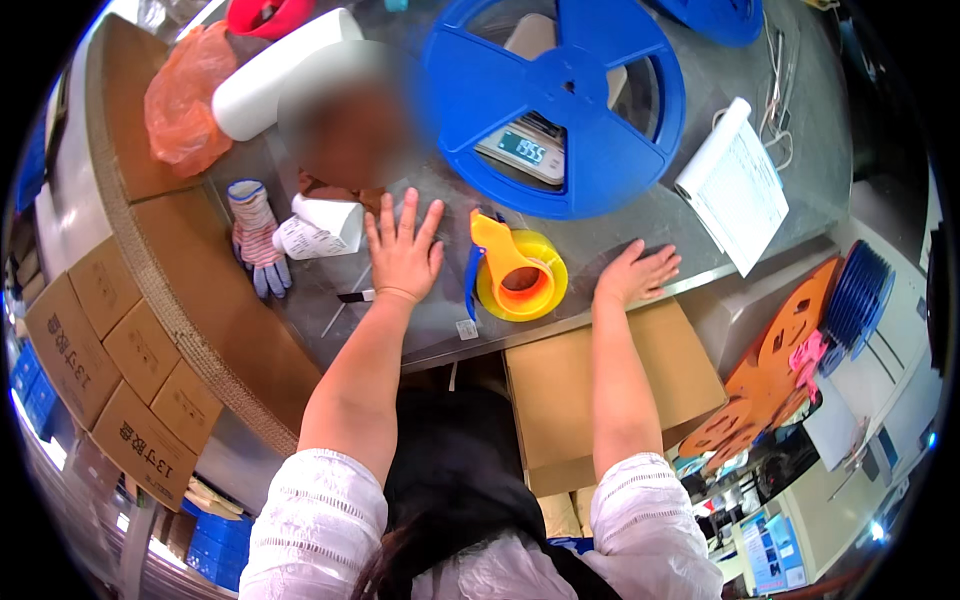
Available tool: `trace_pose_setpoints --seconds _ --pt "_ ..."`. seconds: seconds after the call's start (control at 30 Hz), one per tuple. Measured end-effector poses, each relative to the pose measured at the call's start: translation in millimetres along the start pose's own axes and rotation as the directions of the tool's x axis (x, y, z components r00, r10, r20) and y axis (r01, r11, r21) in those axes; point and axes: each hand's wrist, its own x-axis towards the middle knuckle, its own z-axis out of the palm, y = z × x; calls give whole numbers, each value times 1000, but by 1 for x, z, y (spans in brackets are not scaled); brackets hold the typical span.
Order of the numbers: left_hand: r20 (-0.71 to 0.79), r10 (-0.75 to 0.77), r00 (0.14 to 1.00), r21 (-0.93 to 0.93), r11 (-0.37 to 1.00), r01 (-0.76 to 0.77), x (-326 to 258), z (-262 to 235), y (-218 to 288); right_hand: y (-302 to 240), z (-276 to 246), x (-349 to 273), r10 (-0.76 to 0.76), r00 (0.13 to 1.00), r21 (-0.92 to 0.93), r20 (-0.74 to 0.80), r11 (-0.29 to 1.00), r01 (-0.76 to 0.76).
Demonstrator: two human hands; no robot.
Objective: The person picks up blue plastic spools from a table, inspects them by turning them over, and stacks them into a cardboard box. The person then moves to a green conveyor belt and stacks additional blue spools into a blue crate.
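My left hand [404, 248] lies flat on the grey metal table [420, 325], fingers spread, holding nothing. Close to its left are a crumpled white printed paper roll [325, 228] and a small black-and-white strip [356, 296]. My right hand [637, 273] rests at the table's front edge, fingers stretched out, with nothing in it. Between my hands sits a yellow tape dispenser [495, 245] with a roll of yellow tape [552, 278]. Beyond them a big blue plastic reel [650, 95] lies over a digital scale [522, 150], whose lit display shows through a gap.
A striped work glove [257, 235], white roll [290, 75] and orange plastic bag [190, 100] are at the left. A notepad [740, 195] lies at the right. Below the table edge stands a cardboard box [610, 385]. Stacked cartons [110, 350] fill the far left.
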Motion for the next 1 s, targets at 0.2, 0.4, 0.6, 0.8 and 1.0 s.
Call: trace_pose_setpoints --seconds 0.2,0.4,0.6,0.8,1.0 --pt "-10 -13 1000 -2 1000 13 -2 -3 0 -45 -52 -8 -462 875 502 -146 728 468" --pt "-45 -4 999 -24 1000 3 -1 -4 0 -119 -84 -9 -972 204 353 112 231 907" --pt "-116 15 993 -20 1000 -18 0 -7 2 -139 -91 -15 -976 135 302 172 183 936" --pt "-81 17 997 -1 1000 -17 -3 -6 2 -116 -193 -18 -871 491 509 14 429 746" --pt "324 23 946 -293 953 77 31 -1 -45 19 -373 -66 -415 907 979 73 -144 -144"
